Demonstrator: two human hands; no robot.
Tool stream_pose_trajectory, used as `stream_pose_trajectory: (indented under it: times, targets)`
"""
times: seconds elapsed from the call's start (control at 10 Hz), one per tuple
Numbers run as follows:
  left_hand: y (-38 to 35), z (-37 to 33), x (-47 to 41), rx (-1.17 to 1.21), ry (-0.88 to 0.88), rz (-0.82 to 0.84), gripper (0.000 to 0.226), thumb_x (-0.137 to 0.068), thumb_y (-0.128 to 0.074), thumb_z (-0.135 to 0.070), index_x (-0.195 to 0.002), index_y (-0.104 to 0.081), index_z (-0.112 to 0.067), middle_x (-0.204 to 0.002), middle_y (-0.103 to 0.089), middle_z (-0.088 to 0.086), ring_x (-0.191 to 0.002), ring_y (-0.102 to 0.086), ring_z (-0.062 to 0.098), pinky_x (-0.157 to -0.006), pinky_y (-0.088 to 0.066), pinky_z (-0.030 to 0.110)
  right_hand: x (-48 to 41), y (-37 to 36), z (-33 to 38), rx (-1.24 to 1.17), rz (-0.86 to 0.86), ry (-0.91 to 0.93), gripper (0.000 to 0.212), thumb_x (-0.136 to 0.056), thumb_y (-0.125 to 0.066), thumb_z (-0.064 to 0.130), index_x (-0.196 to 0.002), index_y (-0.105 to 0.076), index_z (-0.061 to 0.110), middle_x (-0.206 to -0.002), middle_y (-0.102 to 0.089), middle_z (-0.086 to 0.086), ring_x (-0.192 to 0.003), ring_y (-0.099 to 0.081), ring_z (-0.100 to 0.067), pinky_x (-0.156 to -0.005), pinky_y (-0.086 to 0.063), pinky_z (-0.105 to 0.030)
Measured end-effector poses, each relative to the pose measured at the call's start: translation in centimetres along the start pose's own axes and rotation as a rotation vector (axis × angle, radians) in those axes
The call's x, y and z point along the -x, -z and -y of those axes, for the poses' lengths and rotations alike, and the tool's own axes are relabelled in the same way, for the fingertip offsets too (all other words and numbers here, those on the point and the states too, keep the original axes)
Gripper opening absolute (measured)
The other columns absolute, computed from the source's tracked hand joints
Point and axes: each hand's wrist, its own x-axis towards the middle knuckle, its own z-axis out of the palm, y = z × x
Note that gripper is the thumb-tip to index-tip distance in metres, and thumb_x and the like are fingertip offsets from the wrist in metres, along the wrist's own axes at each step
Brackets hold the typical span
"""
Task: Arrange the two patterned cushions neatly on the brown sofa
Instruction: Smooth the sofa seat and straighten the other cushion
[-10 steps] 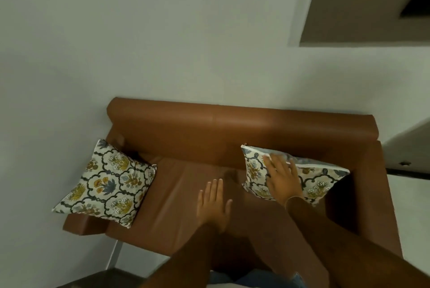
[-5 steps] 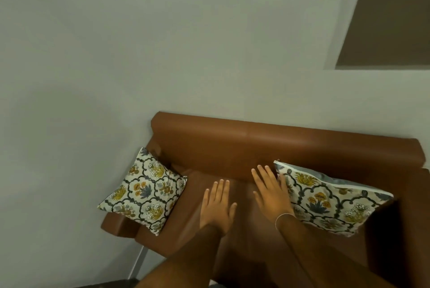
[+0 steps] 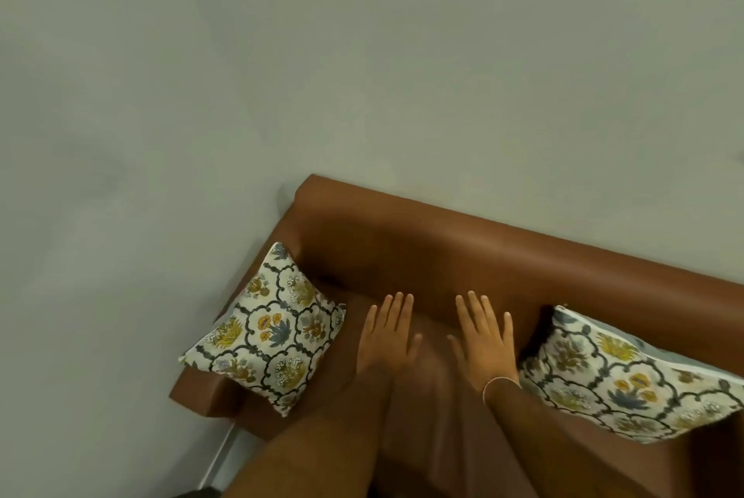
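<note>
A brown sofa (image 3: 463,252) stands against a pale wall. One patterned cushion (image 3: 269,330), white with dark lattice and yellow flowers, leans in the left corner against the armrest. The second patterned cushion (image 3: 628,374) lies tilted at the right end of the seat. My left hand (image 3: 388,336) hovers flat over the middle of the seat, fingers spread, holding nothing. My right hand (image 3: 483,338) is beside it, also flat and empty, a thin bracelet on its wrist, a little left of the right cushion and apart from it.
The pale wall (image 3: 362,74) rises right behind the sofa back and runs down its left side. A pale strip of floor trim (image 3: 219,453) shows below the left armrest. Bare seat shows between the cushions.
My right hand has come off the right cushion and moved left to the seat's middle. The view has swung left, so the sofa sits further right and lower.
</note>
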Motion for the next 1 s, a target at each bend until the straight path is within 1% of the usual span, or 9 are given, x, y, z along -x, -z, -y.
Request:
stream_pose_trajectory:
  times: [0.1,0.2,0.3,0.5,0.6,0.7,0.8,0.9,1.0]
  targets:
    - [-0.4,5.8,0.4,-0.02,0.009,0.012,0.075,-0.101,-0.049,-0.05,-0.165,-0.031,-0.016,-0.169,-0.041,0.008,-0.156,-0.037,0.026,-0.13,-0.017,0.047,-0.8,-0.5,3.7,-0.001,-0.003,-0.007,0.071,-0.099,-0.039,0.049,-0.162,-0.017,0.024,-0.171,-0.016,-0.003,-0.158,-0.004,-0.024,-0.122,-0.008,-0.059]
    - [0.8,9.7,0.5,0.016,0.034,0.007,0.074,-0.107,-0.037,-0.047,-0.169,-0.011,-0.017,-0.177,-0.018,0.007,-0.164,-0.012,0.025,-0.131,-0.007,0.048,-1.8,-0.8,6.4,-0.006,0.005,-0.025,0.071,-0.1,-0.038,0.052,-0.162,-0.017,0.024,-0.171,-0.016,-0.003,-0.158,-0.005,-0.023,-0.122,-0.008,-0.059]
    - [1.6,12.6,-0.3,0.021,0.093,0.002,0.074,-0.108,-0.028,-0.05,-0.17,-0.003,-0.018,-0.179,-0.008,0.005,-0.165,-0.002,0.023,-0.132,-0.003,0.048,-2.8,-1.3,8.1,-0.017,0.004,-0.03,0.071,-0.101,-0.037,0.052,-0.162,-0.015,0.025,-0.172,-0.013,-0.002,-0.158,-0.002,-0.022,-0.123,-0.004,-0.058]
    - [0.6,19.6,-2.2,0.015,0.254,0.025,0.081,-0.103,-0.02,-0.06,-0.169,-0.004,-0.016,-0.178,-0.013,0.011,-0.164,-0.011,0.028,-0.132,-0.01,0.054,-4.4,-2.1,9.1,-0.024,0.015,-0.036,0.072,-0.103,-0.041,0.051,-0.163,-0.012,0.025,-0.172,-0.011,-0.003,-0.158,-0.002,-0.022,-0.123,-0.004,-0.058]
    - [0.7,25.6,-1.9,0.019,0.407,-0.031,0.091,-0.103,-0.042,-0.066,-0.169,-0.008,-0.012,-0.177,-0.014,0.016,-0.162,-0.014,0.036,-0.129,-0.009,0.057,-4.1,-2.8,8.6,-0.011,0.018,-0.075,0.072,-0.102,-0.043,0.051,-0.162,-0.014,0.024,-0.171,-0.015,-0.003,-0.157,-0.007,-0.023,-0.122,-0.009,-0.059]
    - [0.6,33.1,-0.8,0.109,0.704,0.018,0.117,-0.088,-0.063,-0.076,-0.168,-0.003,-0.014,-0.176,-0.013,0.02,-0.16,-0.016,0.043,-0.127,-0.015,0.065,-2.7,-4.1,7.9,0.001,0.025,-0.119,0.07,-0.103,-0.04,0.053,-0.162,-0.016,0.024,-0.171,-0.018,-0.002,-0.157,-0.01,-0.023,-0.121,-0.011,-0.059]
    - [-2.0,40.0,0.8,0.456,1.11,0.146,0.167,-0.041,-0.087,-0.091,-0.165,-0.002,-0.019,-0.173,-0.021,0.021,-0.155,-0.027,0.047,-0.123,-0.024,0.072,-0.2,-5.5,6.8,0.04,0.065,-0.131,0.071,-0.101,-0.037,0.053,-0.162,-0.017,0.023,-0.17,-0.019,-0.002,-0.157,-0.012,-0.023,-0.121,-0.014,-0.062]
    - [-5.0,42.1,1.7,0.503,1.141,0.263,0.178,-0.026,-0.089,-0.091,-0.164,-0.001,-0.022,-0.171,-0.027,0.019,-0.153,-0.031,0.047,-0.122,-0.025,0.072,2.5,-6.8,5.6,0.057,0.126,-0.171,0.073,-0.098,-0.039,0.053,-0.161,-0.021,0.022,-0.169,-0.024,-0.004,-0.156,-0.016,-0.024,-0.121,-0.017,-0.064]
    - [-5.1,39.0,1.9,0.36,0.912,0.384,0.154,-0.046,-0.069,-0.104,-0.165,-0.016,-0.022,-0.165,-0.038,0.021,-0.147,-0.041,0.049,-0.119,-0.034,0.07,4.0,-7.5,4.8,0.072,0.158,-0.239,0.073,-0.097,-0.037,0.053,-0.161,-0.021,0.023,-0.169,-0.025,-0.004,-0.156,-0.017,-0.025,-0.121,-0.016,-0.064]
